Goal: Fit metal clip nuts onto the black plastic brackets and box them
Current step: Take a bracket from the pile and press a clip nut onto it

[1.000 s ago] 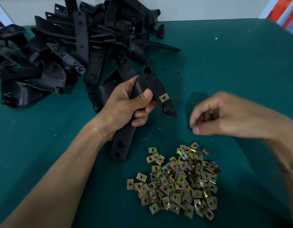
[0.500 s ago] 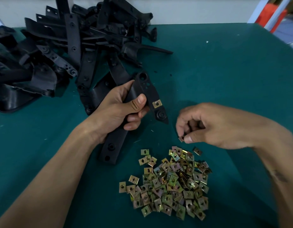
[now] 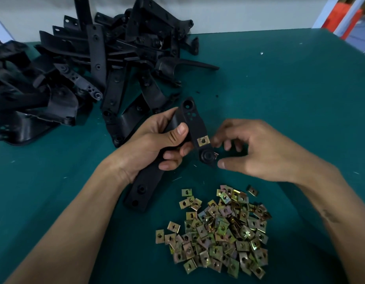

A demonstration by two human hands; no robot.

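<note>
My left hand (image 3: pixel 155 146) grips a long black plastic bracket (image 3: pixel 195 121) by its middle, held just above the table. One brass-coloured clip nut (image 3: pixel 203 140) sits fitted on the bracket's right edge. Below it, a second clip nut (image 3: pixel 215 155) is at the edge of the bracket's round boss, between the thumb and curled fingers of my right hand (image 3: pixel 257 152). The fingertips there are blurred. A loose heap of several clip nuts (image 3: pixel 218 230) lies on the table below both hands.
A big pile of black plastic brackets (image 3: pixel 91 74) covers the far left of the green table (image 3: pixel 290 89). A pale wall runs behind it, and a red and white frame (image 3: pixel 341 19) stands past the far right corner. No box is in view.
My right hand pinched a clip nut off the heap, then rose left to the bracket's lower end. My left hand kept its grip on the bracket and tipped it slightly.
</note>
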